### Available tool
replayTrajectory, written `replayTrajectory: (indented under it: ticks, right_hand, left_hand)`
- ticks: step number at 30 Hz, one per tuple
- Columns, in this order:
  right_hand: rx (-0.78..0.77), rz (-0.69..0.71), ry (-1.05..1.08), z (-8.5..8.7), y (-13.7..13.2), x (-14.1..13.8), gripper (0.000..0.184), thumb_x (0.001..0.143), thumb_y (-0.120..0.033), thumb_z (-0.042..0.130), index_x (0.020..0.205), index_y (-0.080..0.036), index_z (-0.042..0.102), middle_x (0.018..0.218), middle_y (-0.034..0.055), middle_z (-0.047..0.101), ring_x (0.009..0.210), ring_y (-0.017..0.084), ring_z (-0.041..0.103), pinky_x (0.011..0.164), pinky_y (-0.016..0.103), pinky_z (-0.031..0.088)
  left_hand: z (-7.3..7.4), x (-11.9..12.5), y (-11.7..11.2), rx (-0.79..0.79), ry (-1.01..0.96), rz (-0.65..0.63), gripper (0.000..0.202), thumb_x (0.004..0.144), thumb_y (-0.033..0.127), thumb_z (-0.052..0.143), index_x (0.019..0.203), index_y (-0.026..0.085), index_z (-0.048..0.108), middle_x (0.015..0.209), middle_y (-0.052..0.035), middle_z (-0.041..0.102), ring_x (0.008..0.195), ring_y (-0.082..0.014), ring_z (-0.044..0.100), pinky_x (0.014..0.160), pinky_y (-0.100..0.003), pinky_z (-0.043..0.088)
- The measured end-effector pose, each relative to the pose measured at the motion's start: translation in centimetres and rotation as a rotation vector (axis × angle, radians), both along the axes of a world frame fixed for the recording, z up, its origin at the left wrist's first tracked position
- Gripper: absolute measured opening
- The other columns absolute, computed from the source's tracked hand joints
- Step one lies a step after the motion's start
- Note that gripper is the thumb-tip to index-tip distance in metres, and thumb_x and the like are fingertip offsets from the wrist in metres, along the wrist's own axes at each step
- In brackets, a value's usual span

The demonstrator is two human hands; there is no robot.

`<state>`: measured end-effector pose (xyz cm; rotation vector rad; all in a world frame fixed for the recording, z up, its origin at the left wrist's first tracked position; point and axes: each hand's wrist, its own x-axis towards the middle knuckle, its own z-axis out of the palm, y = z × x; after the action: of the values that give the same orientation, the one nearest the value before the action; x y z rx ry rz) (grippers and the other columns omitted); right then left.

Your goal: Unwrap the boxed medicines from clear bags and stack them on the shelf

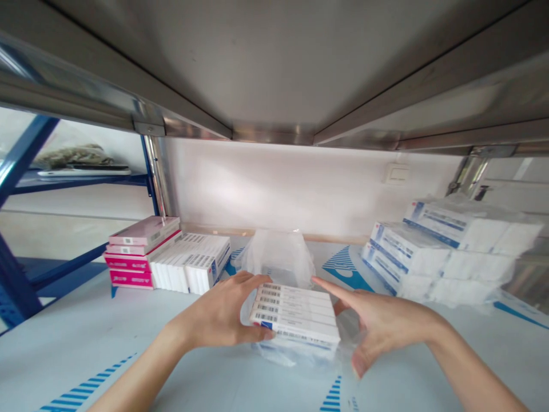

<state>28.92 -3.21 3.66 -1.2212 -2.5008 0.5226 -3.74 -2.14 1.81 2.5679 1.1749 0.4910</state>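
A pack of several slim white boxes (pixel 295 312) with barcodes and a blue corner lies side by side on the shelf before me. My left hand (pixel 227 312) grips its left end, thumb at the front and fingers behind. At the right end, my right hand (pixel 377 323) is open, its thumb and index finger spread wide and apart from the boxes. A clear plastic bag (pixel 278 252) stretches behind the pack, and crumpled film shows beneath it; I cannot tell whether the right fingers touch the film.
Pink boxes (pixel 131 263) are stacked at the left, beside a row of white boxes (pixel 193 260). Film-wrapped white packs (pixel 450 249) are piled at the right. A metal shelf (pixel 274 63) hangs low overhead. The white wall (pixel 274 183) closes off the back, with a switch (pixel 397 173).
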Motion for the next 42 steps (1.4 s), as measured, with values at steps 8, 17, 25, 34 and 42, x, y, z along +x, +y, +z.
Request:
replayTrajectory:
  ticks: [8, 17, 25, 34, 42]
  right_hand:
    - [0.182, -0.182, 0.103, 2.2, -0.3, -0.6, 0.056, 0.077, -0.051, 0.077, 0.127, -0.028, 0.066, 0.113, 0.0077, 0.071, 0.106, 0.026, 0.066, 0.095, 0.042, 0.053]
    - [0.107, -0.020, -0.121, 1.8, -1.1, -7.9, 0.089, 0.065, -0.044, 0.082, 0.146, -0.031, 0.048, 0.135, 0.0110, 0.064, 0.120, 0.036, 0.060, 0.099, 0.051, 0.050]
    - [-0.055, -0.111, 0.323, 1.6, -0.1, -6.6, 0.086, 0.064, -0.033, 0.086, 0.141, -0.028, 0.048, 0.125, 0.0084, 0.068, 0.115, 0.028, 0.064, 0.100, 0.044, 0.050]
    - [-0.162, -0.368, 0.949, 2.9, 0.4, -6.2, 0.078, 0.071, -0.048, 0.082, 0.136, -0.032, 0.042, 0.105, 0.0061, 0.074, 0.095, 0.027, 0.070, 0.074, 0.037, 0.055]
    - [-0.464, -0.447, 1.150, 2.7, 2.3, -6.8, 0.041, 0.076, -0.044, 0.077, 0.109, -0.025, 0.063, 0.098, 0.0015, 0.074, 0.080, 0.020, 0.069, 0.063, 0.027, 0.050]
  left_hand:
    - [-0.6, -0.1, 0.4, -0.008, -0.007, -0.057, 0.093, 0.066, 0.053, 0.079, 0.145, 0.023, 0.041, 0.133, -0.0149, 0.060, 0.119, -0.0374, 0.057, 0.097, -0.050, 0.048]
    - [-0.2, -0.3, 0.4, 0.072, -0.130, -0.095, 0.086, 0.070, 0.058, 0.078, 0.139, 0.024, 0.042, 0.141, -0.0142, 0.054, 0.128, -0.0345, 0.051, 0.104, -0.050, 0.045]
    - [-0.7, -1.8, 1.6, 0.005, -0.188, -0.048, 0.110, 0.065, 0.068, 0.078, 0.152, 0.028, 0.023, 0.113, -0.0091, 0.066, 0.104, -0.0322, 0.065, 0.093, -0.048, 0.049]
    - [-0.3, -2.3, 1.5, -0.022, -0.147, -0.008, 0.097, 0.070, 0.066, 0.074, 0.148, 0.025, 0.034, 0.099, -0.0055, 0.067, 0.094, -0.0282, 0.067, 0.085, -0.043, 0.051]
    - [-0.8, -1.9, 1.3, 0.098, -0.149, -0.160, 0.052, 0.077, 0.063, 0.071, 0.110, 0.023, 0.068, 0.106, -0.0065, 0.068, 0.099, -0.0253, 0.064, 0.089, -0.039, 0.049]
